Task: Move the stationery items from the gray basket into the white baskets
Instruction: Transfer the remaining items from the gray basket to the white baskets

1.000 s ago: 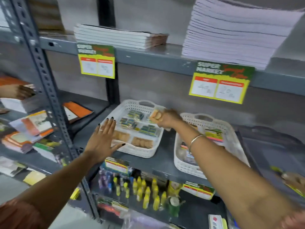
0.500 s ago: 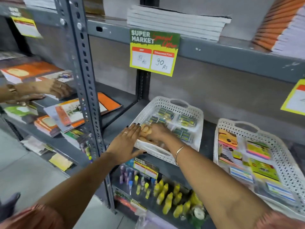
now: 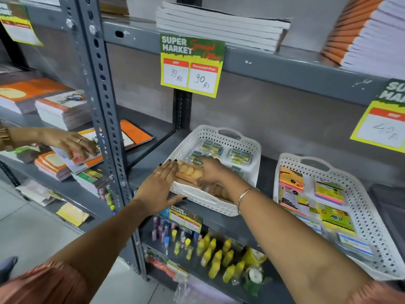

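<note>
A white perforated basket sits on the grey shelf, with green-and-blue packets at its back and tan round-piece packets at its front. My right hand is inside it, fingers curled over a tan packet at the front left. My left hand lies flat, fingers spread, against the basket's front left corner. To the right, a second white basket holds sticky-note packs. A dark grey basket shows only as a sliver at the right edge.
Another person's hand rests on notebooks on the left shelf, beyond the perforated steel post. A price tag hangs from the shelf above, which carries stacked notebooks. Yellow glue bottles stand on the shelf below.
My right hand carried the tan packet from the basket's far rim down into its front left. My left hand moved in and settled on the basket's corner. The view swung left.
</note>
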Demonstrator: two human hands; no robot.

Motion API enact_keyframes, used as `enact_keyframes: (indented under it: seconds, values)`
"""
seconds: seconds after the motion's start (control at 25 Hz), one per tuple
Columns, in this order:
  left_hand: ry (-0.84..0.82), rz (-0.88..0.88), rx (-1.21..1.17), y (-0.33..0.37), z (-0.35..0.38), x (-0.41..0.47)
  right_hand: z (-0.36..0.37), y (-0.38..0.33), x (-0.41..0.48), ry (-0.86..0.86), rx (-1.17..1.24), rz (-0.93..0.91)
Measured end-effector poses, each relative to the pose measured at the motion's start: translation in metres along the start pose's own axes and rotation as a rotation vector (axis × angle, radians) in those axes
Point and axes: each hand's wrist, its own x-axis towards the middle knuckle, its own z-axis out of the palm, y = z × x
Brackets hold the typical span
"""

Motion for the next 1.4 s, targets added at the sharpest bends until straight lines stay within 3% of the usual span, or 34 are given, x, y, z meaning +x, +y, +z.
enact_keyframes:
  seconds: [0.28, 0.56, 0.76, 1.04, 1.4]
  values:
    - [0.030, 0.076, 0.043, 0.031, -0.018, 0.009, -0.042, 0.085, -0.071, 0.187, 0.127, 0.157]
    - [0.199, 0.397, -0.138, 0.208, -0.051, 0.050, -0.062, 0.209, -0.177, 0.426, 0.087, 0.519]
    - [0.126, 0.475, -0.116, 0.306, -0.037, 0.044, -0.043, 0.294, -0.256, 0.465, 0.030, 0.849]
    - [0.024, 0.436, -0.117, 0.313, -0.017, 0.037, -0.003, 0.373, -0.331, 0.267, 0.009, 1.232]
    - [0.066, 0.427, -0.078, 0.315, -0.019, 0.035, 0.008, 0.399, -0.342, 0.138, -0.008, 1.309]
